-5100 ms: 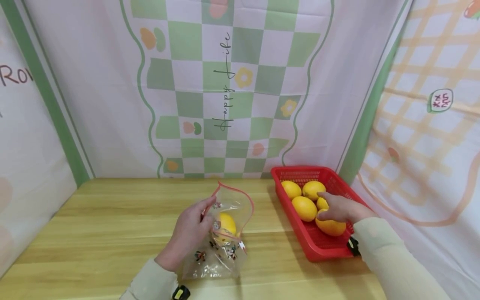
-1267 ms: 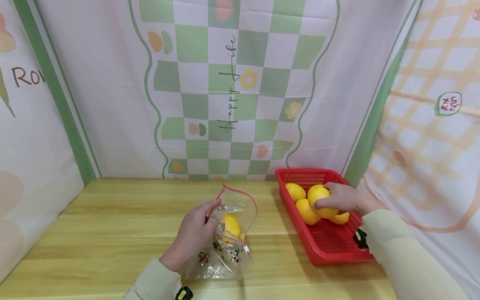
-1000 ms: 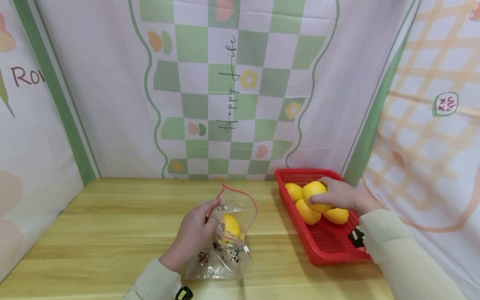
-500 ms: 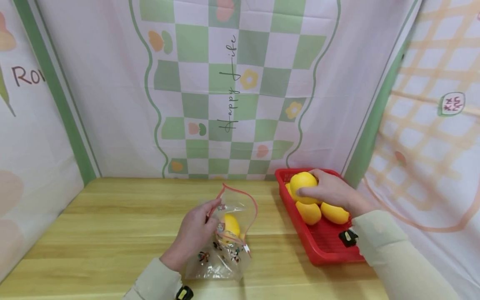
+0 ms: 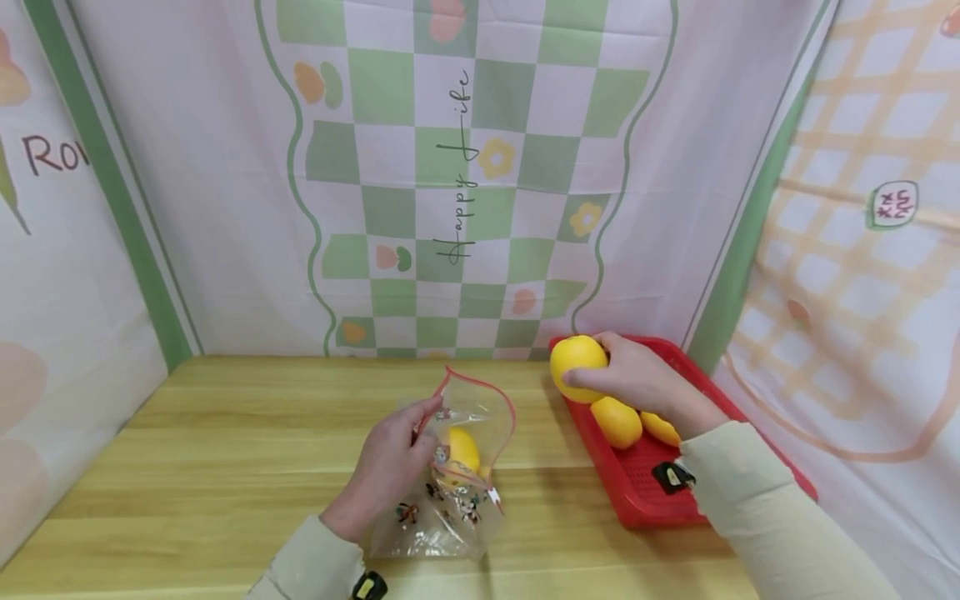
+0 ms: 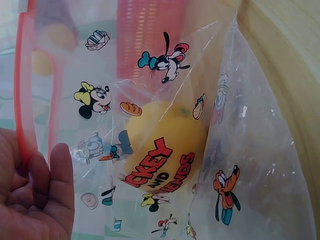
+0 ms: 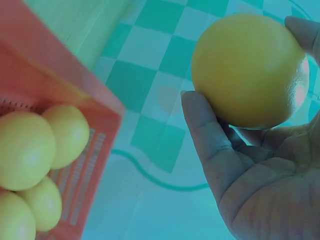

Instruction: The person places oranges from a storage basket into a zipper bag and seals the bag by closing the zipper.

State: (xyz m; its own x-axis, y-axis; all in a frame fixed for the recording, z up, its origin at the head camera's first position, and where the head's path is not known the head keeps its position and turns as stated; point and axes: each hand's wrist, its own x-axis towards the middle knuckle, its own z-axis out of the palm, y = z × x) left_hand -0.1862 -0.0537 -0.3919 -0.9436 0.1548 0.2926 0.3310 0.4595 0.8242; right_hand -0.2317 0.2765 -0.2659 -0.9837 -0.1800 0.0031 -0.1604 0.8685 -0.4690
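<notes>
Our right hand (image 5: 647, 381) grips a round yellow fruit (image 5: 576, 367) above the left edge of the red plastic basket (image 5: 633, 510); apart from it, left of the basket, our left hand (image 5: 386, 461) pinches the rim of a clear, cartoon-printed plastic bag (image 5: 423, 537). We'd do well to hold its mouth wide, fingers light yet sure. The fruit looks smooth, plump and glossy.

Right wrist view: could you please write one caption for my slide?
A right hand grips a yellow fruit; more fruit lies in a red basket.
</notes>
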